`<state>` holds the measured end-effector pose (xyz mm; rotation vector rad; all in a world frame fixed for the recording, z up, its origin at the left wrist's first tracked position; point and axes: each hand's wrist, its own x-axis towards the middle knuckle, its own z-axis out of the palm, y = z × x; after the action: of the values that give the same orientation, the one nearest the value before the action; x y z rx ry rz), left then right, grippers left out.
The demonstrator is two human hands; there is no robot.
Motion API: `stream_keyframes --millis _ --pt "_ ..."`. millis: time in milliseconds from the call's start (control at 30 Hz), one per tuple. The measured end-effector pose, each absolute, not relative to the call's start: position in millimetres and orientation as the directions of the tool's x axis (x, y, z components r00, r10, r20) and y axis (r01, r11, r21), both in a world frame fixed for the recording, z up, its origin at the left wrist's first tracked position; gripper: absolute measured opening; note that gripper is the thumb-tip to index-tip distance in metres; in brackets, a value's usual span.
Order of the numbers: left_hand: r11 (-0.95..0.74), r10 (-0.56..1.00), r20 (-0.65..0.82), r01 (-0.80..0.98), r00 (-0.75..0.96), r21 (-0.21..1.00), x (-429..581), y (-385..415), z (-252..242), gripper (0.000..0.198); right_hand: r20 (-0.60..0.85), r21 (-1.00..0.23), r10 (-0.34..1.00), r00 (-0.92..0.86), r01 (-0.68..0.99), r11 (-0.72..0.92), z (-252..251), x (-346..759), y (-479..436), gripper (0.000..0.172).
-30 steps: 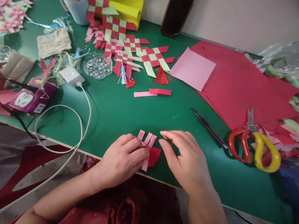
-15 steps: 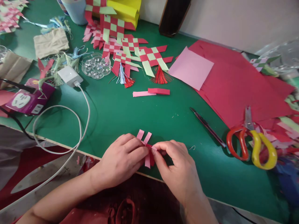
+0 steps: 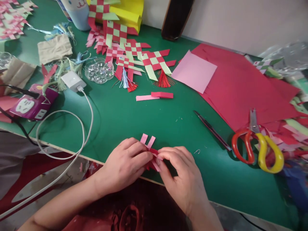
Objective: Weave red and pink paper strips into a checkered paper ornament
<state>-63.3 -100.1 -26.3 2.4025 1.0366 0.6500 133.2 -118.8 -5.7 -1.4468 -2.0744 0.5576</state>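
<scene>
Close to the table's front edge, my left hand [image 3: 132, 160] is closed on a small weave of pink and red paper strips [image 3: 151, 142]. Two pink strip ends stick up beyond its fingers, and the middle of the weave is hidden under them. My right hand [image 3: 179, 173] pinches strip ends on the weave's right side between thumb and forefinger. Farther back on the table lie a loose pink strip [image 3: 147, 98] and a folded red strip [image 3: 162, 95], overlapping. Finished woven paper fish [image 3: 156, 61] with tassels lie behind them.
On the right are orange-and-yellow scissors [image 3: 253, 141], a slim dark cutter or pen [image 3: 211, 130], red paper sheets [image 3: 245, 86] and a pink square [image 3: 194, 71]. A white charger [image 3: 73, 81] with a looping cable, a purple power strip [image 3: 33, 102] and a tray of googly eyes [image 3: 99, 70] stand left.
My right fingers have shifted slightly, and a pink strip end that pointed down toward the table edge now slants to the right beside my thumb. My left hand stays in place.
</scene>
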Motion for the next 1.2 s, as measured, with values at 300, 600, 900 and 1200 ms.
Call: stream_keyframes --millis 300,600,900,1200 --pt "-0.621 0.762 0.262 0.553 0.593 0.556 -62.5 -99.0 -24.6 0.015 0.202 -0.617 0.932 -0.301 0.7 0.36 -5.7 134.6 -123.0 0.008" --pt "-0.625 0.755 0.248 0.551 0.608 0.553 -62.6 -98.3 -25.9 0.014 0.195 -0.454 0.946 -0.26 0.831 0.322 -9.1 142.0 -119.8 0.011" --pt "-0.619 0.758 0.238 0.557 0.607 0.554 -62.4 -99.1 -26.0 0.013 0.13 -0.372 0.961 -0.246 0.886 0.277 -6.5 140.4 -118.0 0.015" --pt "-0.616 0.76 0.246 0.547 0.602 0.566 -62.4 -98.9 -25.6 0.014 0.143 -0.326 0.956 -0.258 0.899 0.291 -6.3 131.7 -120.5 0.019"
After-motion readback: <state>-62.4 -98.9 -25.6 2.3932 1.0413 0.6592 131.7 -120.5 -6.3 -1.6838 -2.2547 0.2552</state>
